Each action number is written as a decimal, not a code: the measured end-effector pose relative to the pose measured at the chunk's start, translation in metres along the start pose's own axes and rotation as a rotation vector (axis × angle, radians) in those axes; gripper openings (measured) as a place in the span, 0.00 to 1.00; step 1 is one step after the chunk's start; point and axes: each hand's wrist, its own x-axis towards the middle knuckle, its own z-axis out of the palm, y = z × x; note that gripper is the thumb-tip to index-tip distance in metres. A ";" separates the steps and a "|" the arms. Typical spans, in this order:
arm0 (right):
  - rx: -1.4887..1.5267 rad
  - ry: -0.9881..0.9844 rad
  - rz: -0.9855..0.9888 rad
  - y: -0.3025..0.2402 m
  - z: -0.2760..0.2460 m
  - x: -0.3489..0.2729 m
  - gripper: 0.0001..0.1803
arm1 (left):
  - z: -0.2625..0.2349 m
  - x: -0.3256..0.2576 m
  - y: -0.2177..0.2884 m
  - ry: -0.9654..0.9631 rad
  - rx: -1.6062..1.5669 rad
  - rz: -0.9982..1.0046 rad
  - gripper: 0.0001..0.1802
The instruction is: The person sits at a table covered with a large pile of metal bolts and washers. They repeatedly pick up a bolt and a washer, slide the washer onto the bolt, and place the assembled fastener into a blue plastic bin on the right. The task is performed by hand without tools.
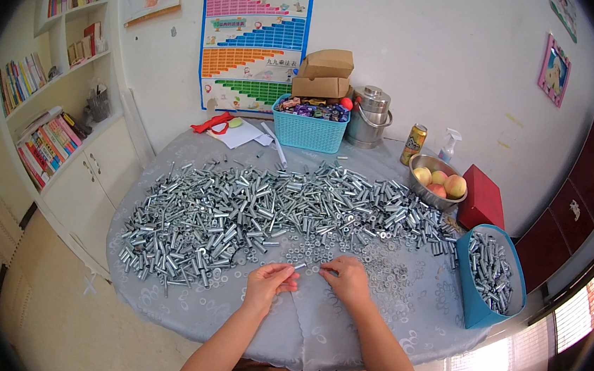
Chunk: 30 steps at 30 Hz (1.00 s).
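Observation:
My left hand (pixel 271 283), closed in a pinch, holds a short silver bolt (pixel 300 265) that points toward my other hand. Just to its right, my right hand (pixel 347 277) has its fingers pressed together low over the table; what they grip is too small to make out. Beyond both hands spreads a wide heap of loose silver bolts and metal sleeves (pixel 238 209). Many small washers and nuts (pixel 385 267) lie scattered to the right of my right hand.
A blue bin (pixel 473 300) of metal parts stands at the right edge of the grey-clothed table (pixel 228 321). Behind the heap are a turquoise basket (pixel 308 133), a steel pot (pixel 370 118), a can (pixel 413 145), a fruit bowl (pixel 425 191) and a red box (pixel 481 198).

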 end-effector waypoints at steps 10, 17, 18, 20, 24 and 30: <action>0.001 -0.011 0.066 -0.005 0.002 0.002 0.06 | 0.000 -0.002 0.003 -0.018 0.009 -0.044 0.10; 0.769 -0.014 0.451 -0.020 0.007 -0.001 0.08 | 0.000 -0.001 0.000 -0.029 0.011 -0.085 0.09; 0.773 -0.028 0.447 -0.023 0.007 -0.001 0.08 | -0.001 0.000 0.000 -0.031 0.010 -0.091 0.09; 0.813 -0.037 0.456 -0.025 0.008 -0.001 0.08 | -0.002 0.000 -0.001 -0.033 0.002 -0.096 0.09; 0.941 -0.033 0.476 -0.023 0.011 -0.002 0.08 | -0.003 0.001 -0.002 -0.029 -0.027 -0.101 0.09; 1.010 0.004 0.449 -0.032 0.006 0.002 0.07 | -0.003 0.002 -0.002 -0.026 -0.050 -0.127 0.09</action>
